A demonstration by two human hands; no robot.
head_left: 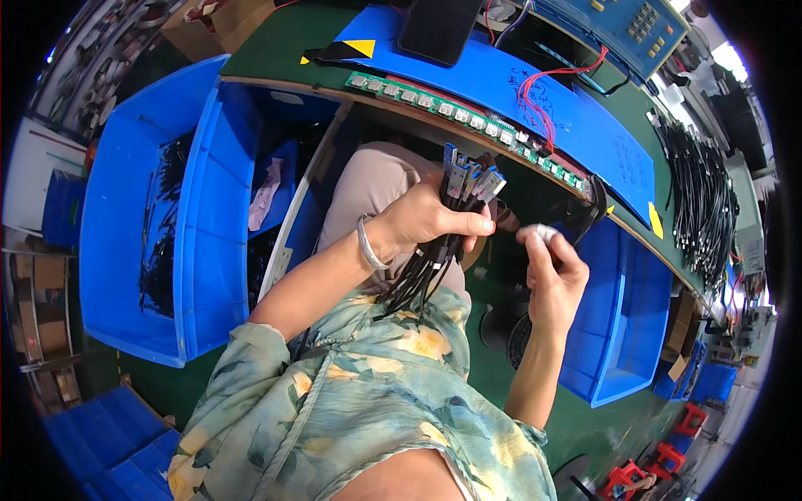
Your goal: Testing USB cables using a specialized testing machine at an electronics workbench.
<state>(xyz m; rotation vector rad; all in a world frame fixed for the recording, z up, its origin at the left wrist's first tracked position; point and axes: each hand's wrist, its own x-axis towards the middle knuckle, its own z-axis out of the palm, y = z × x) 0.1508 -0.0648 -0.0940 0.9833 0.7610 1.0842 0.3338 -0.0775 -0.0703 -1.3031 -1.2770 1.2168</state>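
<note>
Head view: cable bundle (443, 242) upright, connectors up

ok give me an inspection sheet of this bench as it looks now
surface: green bench with a blue mat on it
job's things: bundle of black cables with metal plugs; small pale piece
clutter: long green connector strip on the bench edge; black tablet
grippers: left hand grips the bundle; right hand pinches the pale piece
cables: red wires on the mat; black cables heaped at right
surroundings: blue bins at both sides
</note>
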